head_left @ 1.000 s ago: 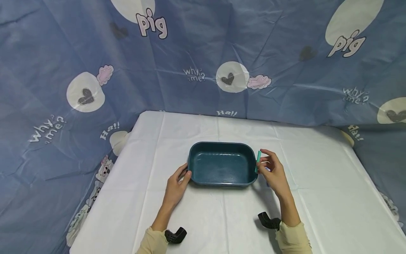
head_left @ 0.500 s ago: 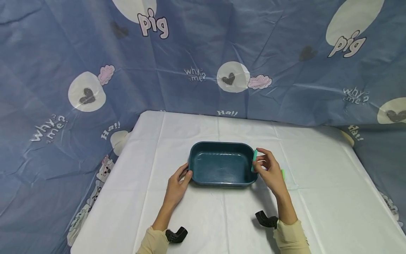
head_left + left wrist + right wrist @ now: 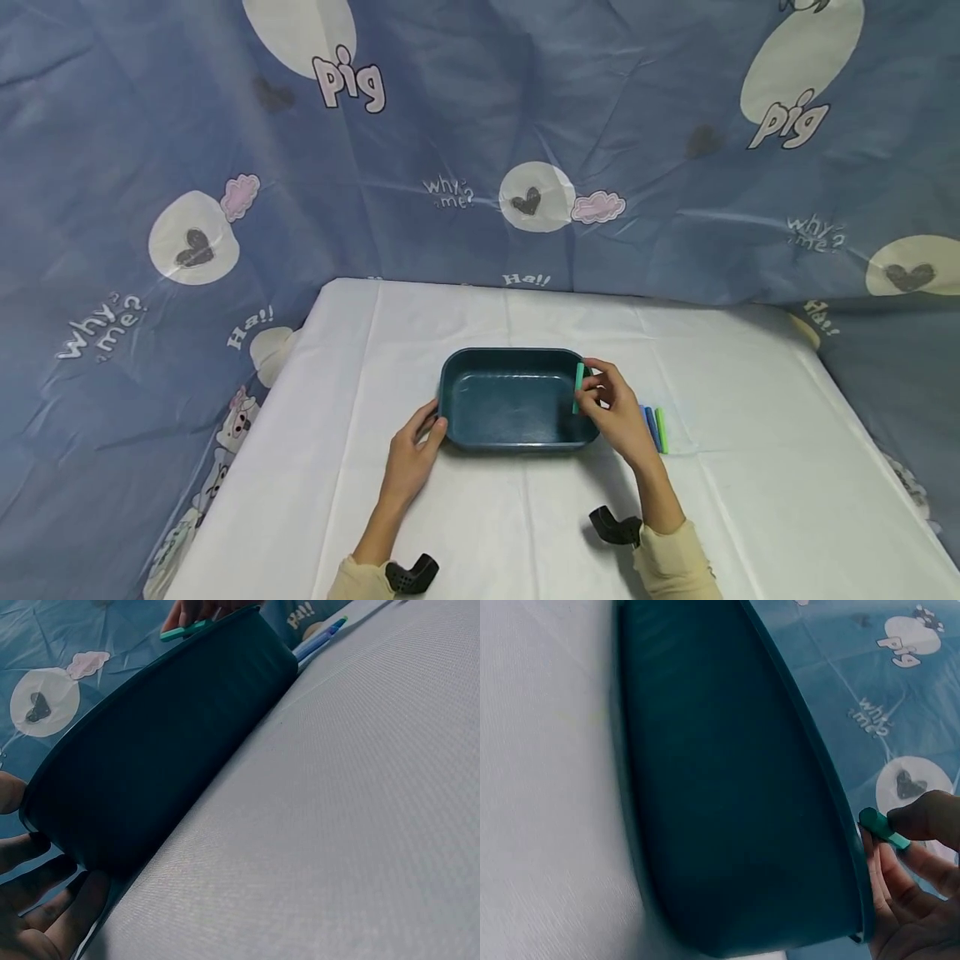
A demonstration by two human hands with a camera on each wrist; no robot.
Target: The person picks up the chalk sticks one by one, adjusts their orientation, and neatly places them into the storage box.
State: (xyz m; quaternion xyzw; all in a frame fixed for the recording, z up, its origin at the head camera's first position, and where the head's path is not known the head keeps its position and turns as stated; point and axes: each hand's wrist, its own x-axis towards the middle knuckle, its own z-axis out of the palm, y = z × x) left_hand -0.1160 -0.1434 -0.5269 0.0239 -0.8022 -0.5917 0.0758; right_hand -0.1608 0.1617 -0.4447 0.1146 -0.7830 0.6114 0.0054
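Stick [image 3: 578, 387] — short and teal — sits pinched between the thumb and fingers of the right hand [image 3: 617, 410], held at the right rim of the tub [image 3: 513, 400]. Its long axis runs near upright in the head view, lower end dipping just inside the rim, so the tub's hollow lies immediately left of the hand and slightly below it. In the right wrist view the stick [image 3: 883, 828] pokes out past the rim edge, fingers curled round it, and the tub [image 3: 727, 787] wall fills most of the frame.

Left hand [image 3: 415, 447] rests against the tub's left end, thumb on the rim and fingers relaxed along the outer wall; from the left wrist view its fingers [image 3: 37, 915] look loosely spread beneath the tub [image 3: 157, 757] rather than clamped, holding nothing else. The right hand is plainly the nearer one to the stick.

Just right of the tub, 2 more sticks [image 3: 656, 428] — 1 blue, 1 green — lie side by side on the white surface [image 3: 750, 467], long axes pointing roughly away from the person, close behind the right hand.
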